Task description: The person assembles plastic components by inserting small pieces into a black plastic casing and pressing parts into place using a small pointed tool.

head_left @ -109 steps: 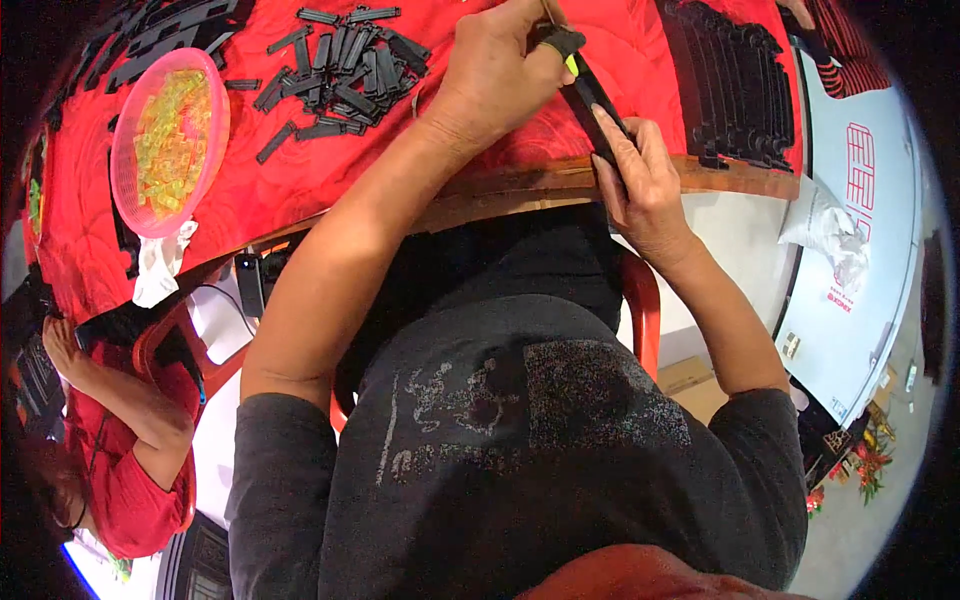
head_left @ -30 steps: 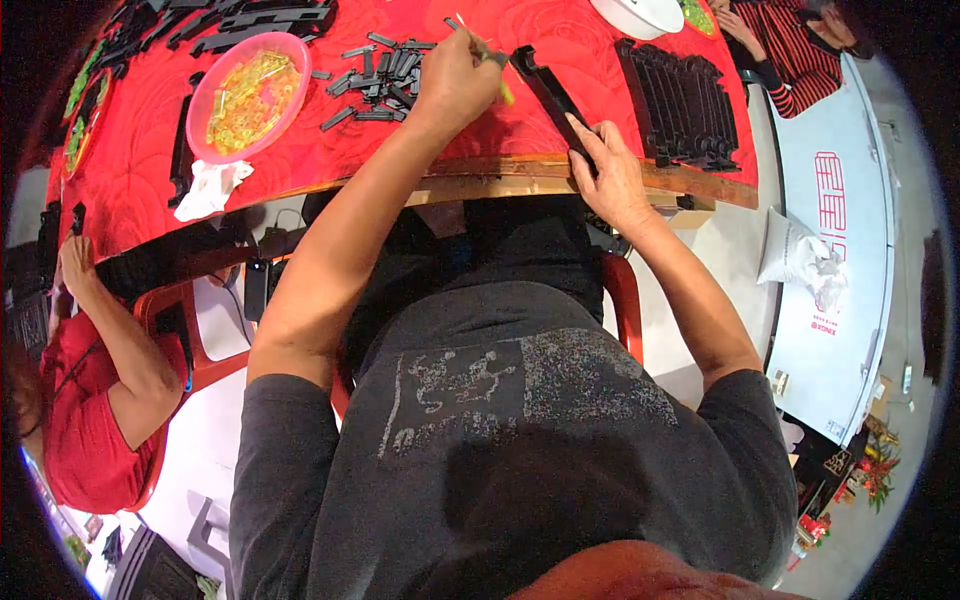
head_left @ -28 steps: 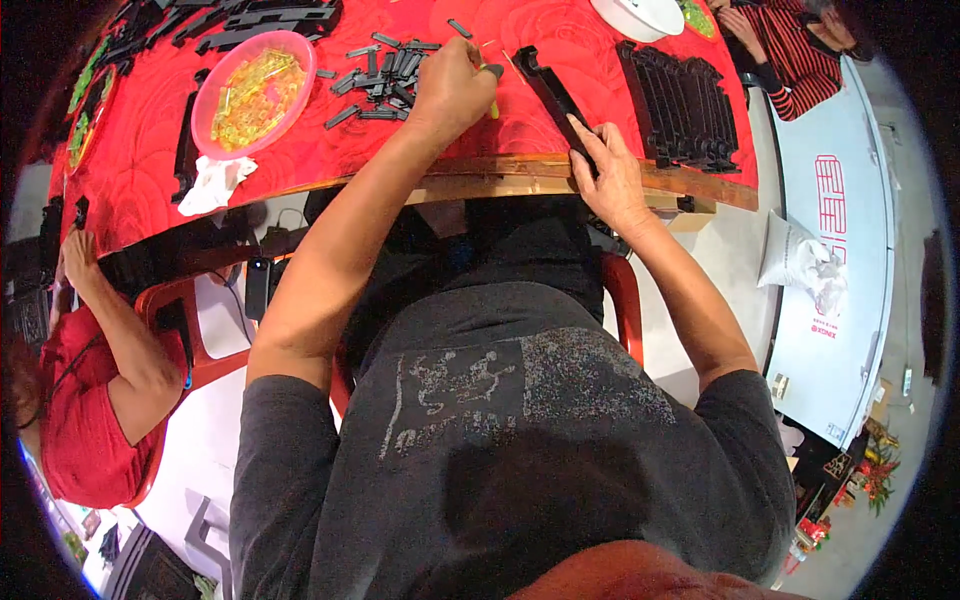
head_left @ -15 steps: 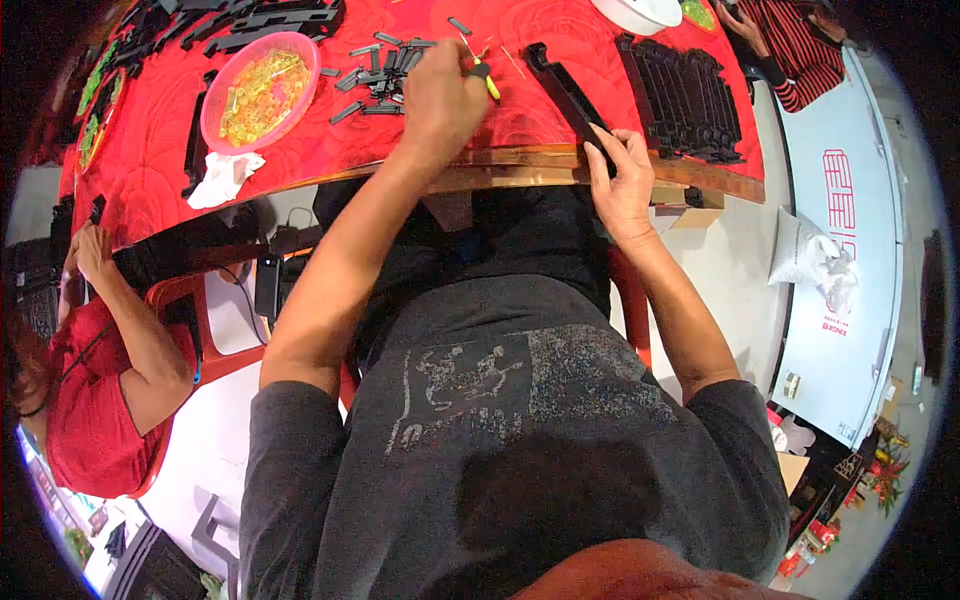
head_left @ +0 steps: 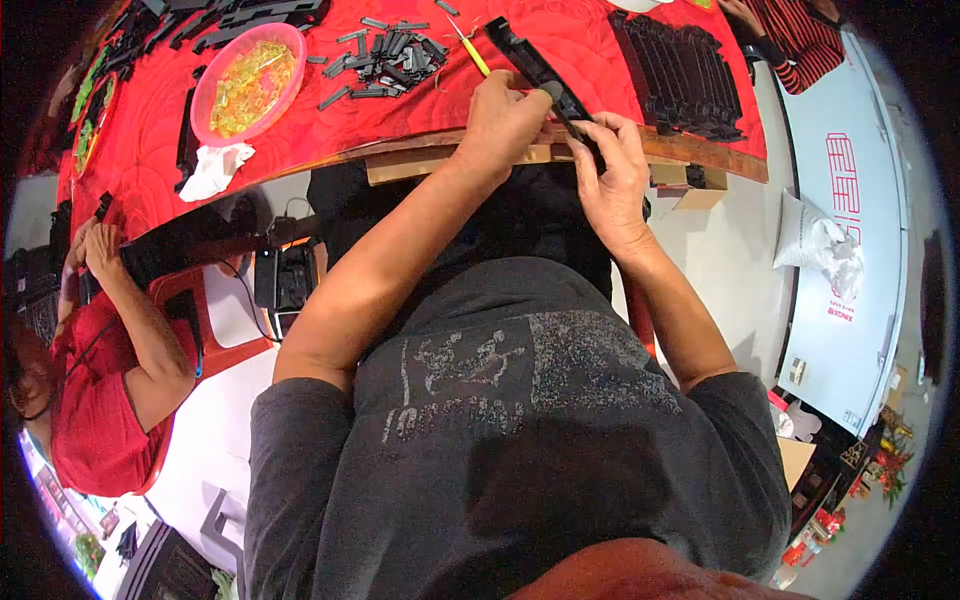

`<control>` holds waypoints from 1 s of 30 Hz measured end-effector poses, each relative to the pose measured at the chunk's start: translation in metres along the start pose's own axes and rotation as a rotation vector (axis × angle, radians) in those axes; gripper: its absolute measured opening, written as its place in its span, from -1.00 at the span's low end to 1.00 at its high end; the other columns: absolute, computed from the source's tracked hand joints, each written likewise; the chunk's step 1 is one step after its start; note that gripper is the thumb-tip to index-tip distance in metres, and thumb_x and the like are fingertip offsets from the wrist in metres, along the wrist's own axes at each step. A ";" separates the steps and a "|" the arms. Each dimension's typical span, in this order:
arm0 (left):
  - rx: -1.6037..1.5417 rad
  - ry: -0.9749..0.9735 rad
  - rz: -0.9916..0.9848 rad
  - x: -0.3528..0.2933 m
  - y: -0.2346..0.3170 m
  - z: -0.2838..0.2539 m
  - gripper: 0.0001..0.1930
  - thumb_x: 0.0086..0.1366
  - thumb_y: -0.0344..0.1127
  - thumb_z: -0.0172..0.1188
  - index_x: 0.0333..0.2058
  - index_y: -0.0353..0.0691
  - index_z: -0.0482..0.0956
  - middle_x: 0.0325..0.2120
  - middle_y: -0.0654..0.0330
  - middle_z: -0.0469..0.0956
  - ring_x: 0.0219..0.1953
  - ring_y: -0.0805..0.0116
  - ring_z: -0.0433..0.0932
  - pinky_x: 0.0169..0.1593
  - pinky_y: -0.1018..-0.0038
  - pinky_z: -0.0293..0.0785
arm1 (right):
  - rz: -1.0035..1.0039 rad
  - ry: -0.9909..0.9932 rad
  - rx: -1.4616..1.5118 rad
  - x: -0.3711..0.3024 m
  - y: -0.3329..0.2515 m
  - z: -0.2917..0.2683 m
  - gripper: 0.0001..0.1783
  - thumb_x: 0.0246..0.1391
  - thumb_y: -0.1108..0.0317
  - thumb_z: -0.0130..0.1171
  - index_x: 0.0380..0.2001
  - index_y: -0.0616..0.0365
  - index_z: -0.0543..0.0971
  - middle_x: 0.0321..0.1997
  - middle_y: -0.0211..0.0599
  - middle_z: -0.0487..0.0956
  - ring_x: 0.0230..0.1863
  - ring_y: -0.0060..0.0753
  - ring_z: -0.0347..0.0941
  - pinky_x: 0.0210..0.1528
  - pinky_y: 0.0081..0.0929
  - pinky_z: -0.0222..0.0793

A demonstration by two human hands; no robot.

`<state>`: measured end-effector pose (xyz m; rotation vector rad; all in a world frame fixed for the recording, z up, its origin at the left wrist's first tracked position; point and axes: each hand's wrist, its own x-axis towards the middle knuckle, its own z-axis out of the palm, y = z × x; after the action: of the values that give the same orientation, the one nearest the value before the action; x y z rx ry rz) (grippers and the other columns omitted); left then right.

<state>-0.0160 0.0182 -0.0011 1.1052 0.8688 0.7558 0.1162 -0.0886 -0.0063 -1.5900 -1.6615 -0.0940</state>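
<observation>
My right hand [head_left: 612, 180] is closed around the near end of a long, narrow black plastic part [head_left: 540, 70], tilted over the table's front edge. My left hand [head_left: 505, 125] meets the same part from the left, thumb and fingers pinched together at its middle. A dark covering seems to sit on one fingertip; whatever is in the pinch is hidden. Just beyond the left hand lies a yellow-handled tool [head_left: 474, 54] with a thin pointed tip. Left of it, small black strips [head_left: 395, 62] are heaped loosely on the red cloth.
A pink-rimmed bowl [head_left: 200, 100] holds small yellow clear pieces, with a crumpled white tissue [head_left: 214, 172] nearby. Long black parts [head_left: 680, 80] stand in a row at right. A person in red [head_left: 110, 400] works at left; a striped sleeve [head_left: 800, 45] shows far right.
My left hand has come from the small-strip pile to the long black part, toward me and right. My right hand keeps its hold. The view has shifted slightly.
</observation>
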 end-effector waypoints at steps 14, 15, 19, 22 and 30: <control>0.116 -0.009 0.111 0.006 -0.014 0.010 -0.59 0.09 -0.42 0.19 -0.08 -0.54 0.48 -0.50 0.02 0.65 -0.48 0.30 0.68 -0.36 0.39 0.58 | 0.584 -0.071 0.518 -0.002 0.003 -0.001 -0.62 0.24 0.49 0.11 0.11 0.38 0.49 -0.16 -0.29 0.62 -0.19 -0.59 0.51 -0.10 -0.58 0.45; 0.114 -0.011 0.109 0.006 -0.016 0.011 -0.59 0.09 -0.42 0.19 -0.08 -0.54 0.48 -0.50 0.02 0.65 -0.48 0.30 0.68 -0.36 0.39 0.58 | 0.559 -0.075 0.470 -0.002 0.004 0.001 -0.66 0.24 0.49 0.12 0.06 0.38 0.55 -0.22 -0.35 0.63 -0.24 -0.63 0.50 -0.14 -0.58 0.44; 0.155 -0.014 0.191 0.006 -0.023 0.013 -0.61 0.09 -0.45 0.19 -0.10 -0.53 0.47 -0.54 0.04 0.63 -0.51 0.32 0.65 -0.38 0.38 0.57 | 0.590 -0.076 0.439 -0.002 0.003 0.001 -0.72 0.26 0.47 0.11 -0.01 0.36 0.60 -0.35 -0.42 0.62 -0.33 -0.66 0.48 -0.22 -0.57 0.44; 0.117 -0.009 0.217 0.006 -0.030 0.014 -0.65 0.09 -0.44 0.21 -0.14 -0.52 0.46 -0.55 0.06 0.62 -0.52 0.33 0.63 -0.40 0.38 0.56 | 0.655 -0.126 0.456 -0.006 0.010 0.004 -0.73 0.29 0.43 0.09 -0.04 0.34 0.61 -0.40 -0.40 0.63 -0.38 -0.63 0.48 -0.26 -0.54 0.44; 0.155 0.017 0.197 0.004 -0.030 0.017 -0.70 0.09 -0.44 0.23 -0.20 -0.45 0.47 -0.55 0.07 0.62 -0.47 0.33 0.63 -0.36 0.34 0.55 | 0.663 -0.180 0.363 -0.003 0.001 0.000 -0.74 0.40 0.41 -0.01 -0.02 0.34 0.58 -0.31 -0.41 0.63 -0.35 -0.67 0.51 -0.26 -0.62 0.47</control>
<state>0.0033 0.0055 -0.0274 1.3379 0.8515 0.8723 0.1172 -0.0909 -0.0084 -1.8051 -1.1124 0.6680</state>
